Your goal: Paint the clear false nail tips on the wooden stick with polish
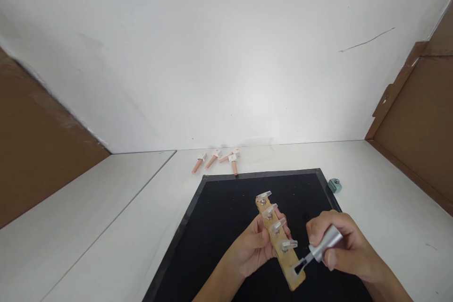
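My left hand (253,247) grips a narrow wooden strip (283,260) around its middle, tilted over the black mat. Several clear nail tips (278,225) stand along the strip on small round metal holders. In my right hand (348,247) is a brush with a silvery cap (329,241), held between thumb and fingers. The dark bristles (300,266) meet the strip's near end, at a clear piece that is hard to make out.
Several pink-handled pieces with white tops (212,158) lie behind the black mat (226,198). A small green object (334,185) sits by the mat's right edge. A white wall (226,56) rises behind, with brown panels (421,118) at both sides.
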`<state>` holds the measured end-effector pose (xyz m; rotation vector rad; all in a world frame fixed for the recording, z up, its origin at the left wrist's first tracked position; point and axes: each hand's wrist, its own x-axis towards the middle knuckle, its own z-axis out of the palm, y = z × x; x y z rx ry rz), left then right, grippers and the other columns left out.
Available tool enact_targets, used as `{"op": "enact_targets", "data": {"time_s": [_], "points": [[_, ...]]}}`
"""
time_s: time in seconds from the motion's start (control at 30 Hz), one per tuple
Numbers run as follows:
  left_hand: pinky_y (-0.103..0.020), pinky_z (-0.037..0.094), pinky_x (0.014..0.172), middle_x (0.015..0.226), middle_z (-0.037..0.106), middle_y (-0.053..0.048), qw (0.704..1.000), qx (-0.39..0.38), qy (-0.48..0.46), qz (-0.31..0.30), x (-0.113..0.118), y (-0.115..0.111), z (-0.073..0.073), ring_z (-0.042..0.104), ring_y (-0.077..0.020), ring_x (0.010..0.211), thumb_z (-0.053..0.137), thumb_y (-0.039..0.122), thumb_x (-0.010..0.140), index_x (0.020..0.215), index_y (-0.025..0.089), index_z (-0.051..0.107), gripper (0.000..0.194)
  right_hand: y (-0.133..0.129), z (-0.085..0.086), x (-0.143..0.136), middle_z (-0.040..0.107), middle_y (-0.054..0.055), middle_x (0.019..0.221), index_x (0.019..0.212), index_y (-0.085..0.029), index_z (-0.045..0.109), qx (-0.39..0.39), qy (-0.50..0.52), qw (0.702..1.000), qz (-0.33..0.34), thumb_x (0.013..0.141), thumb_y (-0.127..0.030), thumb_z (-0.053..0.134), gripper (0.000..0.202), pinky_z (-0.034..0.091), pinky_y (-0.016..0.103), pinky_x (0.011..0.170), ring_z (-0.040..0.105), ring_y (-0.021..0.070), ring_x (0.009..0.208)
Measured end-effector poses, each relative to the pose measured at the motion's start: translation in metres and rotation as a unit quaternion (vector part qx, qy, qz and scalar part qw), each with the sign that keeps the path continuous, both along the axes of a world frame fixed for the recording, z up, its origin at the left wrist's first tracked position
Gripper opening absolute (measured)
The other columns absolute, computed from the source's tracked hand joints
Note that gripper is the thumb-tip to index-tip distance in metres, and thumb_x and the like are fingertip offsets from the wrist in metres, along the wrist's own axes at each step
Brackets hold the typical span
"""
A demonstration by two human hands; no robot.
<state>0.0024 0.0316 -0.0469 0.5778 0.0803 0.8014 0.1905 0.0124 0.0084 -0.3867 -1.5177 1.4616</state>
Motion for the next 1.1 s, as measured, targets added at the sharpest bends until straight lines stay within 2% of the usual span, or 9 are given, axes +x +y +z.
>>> {"op": "enact_targets", "data": {"time_s": [0.2,0.37,0.47,0.6,0.7,0.8,0.87,1.0,1.1], "points": [[-0.019,0.049,0.07,0.084,0.066,0.003,1.0,0.003,0.008,0.009,0.0,-0.002,0.001,0.063,-0.008,0.077,0.073,0.025,0.065,0.094,0.021,0.063,0.031,0.002,-0.005,0.006,0.044,-0.004,0.052,0.085,-0.022,0.067,-0.023,0.008,1.0,-0.017,0.08,-0.032,0.066,0.01,0.026,0.021,0.041,0.032,0.0089,0.045],[-0.022,0.05,0.07,0.086,0.068,0.0,0.999,-0.001,0.034,0.028,0.001,-0.002,0.01,0.065,-0.0109,0.079,0.072,0.026,0.066,0.094,0.02,0.064,0.029,0.003,-0.001,0.005,0.042,-0.006,0.05,0.084,-0.024,0.068,-0.061,0.041,0.997,-0.023,0.08,-0.038,0.065,0.014,0.026,0.02,0.04,0.028,0.0072,0.041],[-0.024,0.051,0.072,0.086,0.069,0.0,0.993,-0.038,0.08,0.079,0.002,-0.003,0.017,0.066,-0.0119,0.08,0.072,0.026,0.067,0.094,0.021,0.064,0.029,0.002,0.002,0.0,0.039,-0.007,0.047,0.084,-0.025,0.069,-0.08,0.055,0.992,-0.077,0.081,-0.037,0.065,0.013,0.027,0.019,0.04,0.029,0.0068,0.04],[-0.028,0.052,0.072,0.084,0.067,-0.001,0.973,-0.062,0.144,0.17,0.004,-0.005,0.024,0.065,-0.0136,0.081,0.074,0.028,0.064,0.092,0.021,0.063,0.031,0.004,-0.001,-0.004,0.041,-0.007,0.045,0.089,-0.025,0.068,-0.102,0.052,0.975,-0.19,0.082,-0.036,0.063,0.013,0.029,0.02,0.042,0.032,0.007,0.04],[-0.031,0.051,0.071,0.083,0.065,-0.002,0.96,-0.036,0.196,0.198,0.005,-0.007,0.026,0.063,-0.0162,0.082,0.076,0.031,0.061,0.091,0.021,0.063,0.034,0.006,-0.002,-0.004,0.043,-0.006,0.047,0.088,-0.024,0.067,-0.109,0.047,0.96,-0.252,0.081,-0.038,0.064,0.015,0.031,0.021,0.043,0.036,0.0083,0.043],[-0.028,0.049,0.07,0.081,0.064,-0.001,0.953,0.014,0.245,0.177,0.006,-0.009,0.027,0.061,-0.0141,0.078,0.077,0.035,0.058,0.091,0.021,0.065,0.038,0.009,-0.002,-0.002,0.045,-0.005,0.052,0.081,-0.024,0.068,-0.084,0.037,0.949,-0.302,0.077,-0.041,0.067,0.018,0.035,0.023,0.048,0.041,0.0107,0.05],[-0.028,0.046,0.075,0.083,0.065,-0.002,0.948,0.047,0.271,0.158,0.007,-0.01,0.028,0.06,-0.0133,0.079,0.076,0.037,0.058,0.093,0.022,0.066,0.039,0.011,-0.002,-0.003,0.047,-0.003,0.057,0.077,-0.024,0.069,-0.062,0.022,0.944,-0.325,0.076,-0.042,0.068,0.019,0.036,0.024,0.051,0.042,0.0117,0.054],[-0.032,0.041,0.087,0.092,0.065,-0.004,0.933,0.111,0.302,0.163,0.008,-0.012,0.031,0.055,-0.0177,0.092,0.072,0.044,0.062,0.098,0.022,0.067,0.043,0.009,-0.002,-0.007,0.052,0.0,0.065,0.072,-0.024,0.07,-0.028,0.028,0.948,-0.317,0.077,-0.043,0.067,0.02,0.033,0.024,0.048,0.041,0.0124,0.054],[-0.032,0.042,0.083,0.093,0.064,-0.005,0.916,0.132,0.33,0.186,0.007,-0.012,0.03,0.053,-0.0186,0.089,0.067,0.047,0.066,0.103,0.022,0.065,0.045,0.006,-0.001,-0.009,0.048,-0.001,0.06,0.07,-0.023,0.068,-0.032,0.058,0.951,-0.302,0.076,-0.044,0.066,0.022,0.034,0.026,0.049,0.042,0.0147,0.056]]}}
